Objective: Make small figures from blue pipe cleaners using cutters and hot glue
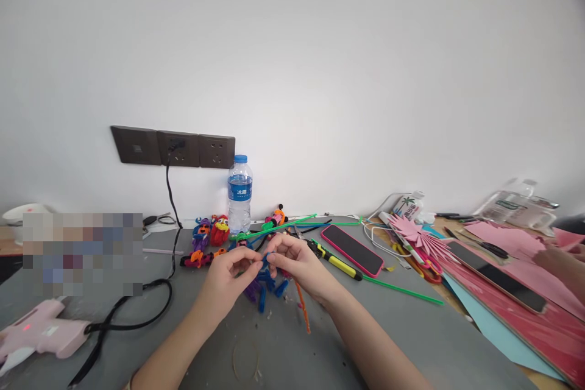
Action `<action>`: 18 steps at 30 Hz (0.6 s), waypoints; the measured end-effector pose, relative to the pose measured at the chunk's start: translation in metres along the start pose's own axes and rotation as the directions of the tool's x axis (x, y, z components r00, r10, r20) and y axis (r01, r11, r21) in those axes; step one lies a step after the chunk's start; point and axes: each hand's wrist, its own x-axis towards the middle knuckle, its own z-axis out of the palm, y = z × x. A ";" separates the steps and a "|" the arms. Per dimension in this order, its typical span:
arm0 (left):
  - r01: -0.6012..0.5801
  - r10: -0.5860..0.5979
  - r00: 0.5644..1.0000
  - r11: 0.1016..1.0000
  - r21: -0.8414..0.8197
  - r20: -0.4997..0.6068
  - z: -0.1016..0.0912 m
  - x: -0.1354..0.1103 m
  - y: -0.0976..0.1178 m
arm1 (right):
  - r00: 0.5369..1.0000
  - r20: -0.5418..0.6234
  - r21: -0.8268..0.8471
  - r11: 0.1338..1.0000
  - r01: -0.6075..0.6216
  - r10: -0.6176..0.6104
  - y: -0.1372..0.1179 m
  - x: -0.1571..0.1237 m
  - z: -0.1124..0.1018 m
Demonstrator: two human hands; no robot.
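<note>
My left hand (232,273) and my right hand (297,263) meet above the grey table, fingertips pinched together. Between them is a small blue fuzzy piece (266,257) that looks like pipe cleaner, mostly covered by the fingers. Beneath the hands lie several short blue pipe cleaner pieces (262,300) and a purple one (250,290). An orange pipe cleaner (303,311) sticks out below my right hand. Just behind my left hand sit small fuzzy figures, among them a red one with a yellow face (220,231) and an orange one (200,258).
Behind the hands stands a water bottle (240,198). To the right lie a yellow-and-black tool (339,263), a pink-cased phone (351,248) and a green pipe cleaner (404,290). A pink glue gun (46,330) with black cord rests left. Another person's hand (563,265) touches pink paper, far right.
</note>
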 end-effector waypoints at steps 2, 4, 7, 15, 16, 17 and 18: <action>0.021 -0.021 1.000 1.000 0.004 0.011 0.000 0.000 0.000 | 1.000 0.015 -0.009 1.000 -0.007 0.007 0.000 0.000 -0.001; 0.035 -0.035 0.999 0.999 0.002 0.007 0.000 0.000 -0.001 | 1.000 0.030 -0.007 1.000 -0.006 0.006 -0.001 -0.001 -0.002; 0.058 -0.058 0.998 0.998 -0.026 0.001 -0.001 0.001 -0.001 | 0.999 0.033 0.012 1.000 -0.010 0.010 -0.002 -0.001 -0.002; 0.190 -0.178 0.977 0.977 -0.096 0.117 -0.004 0.002 0.009 | 0.996 0.039 0.056 0.995 -0.086 0.084 0.000 0.000 -0.003; 0.183 -0.175 0.980 0.979 -0.090 0.094 -0.004 0.002 0.009 | 0.996 0.014 0.057 0.994 -0.090 0.089 0.001 0.001 -0.003; 0.171 -0.166 0.984 0.982 -0.080 0.069 -0.004 0.002 0.008 | 0.996 -0.008 0.054 0.994 -0.092 0.093 0.001 0.001 -0.003; 0.156 -0.154 0.987 0.986 -0.063 0.043 -0.004 0.002 0.007 | 0.995 -0.027 0.047 0.995 -0.091 0.092 0.001 0.002 -0.003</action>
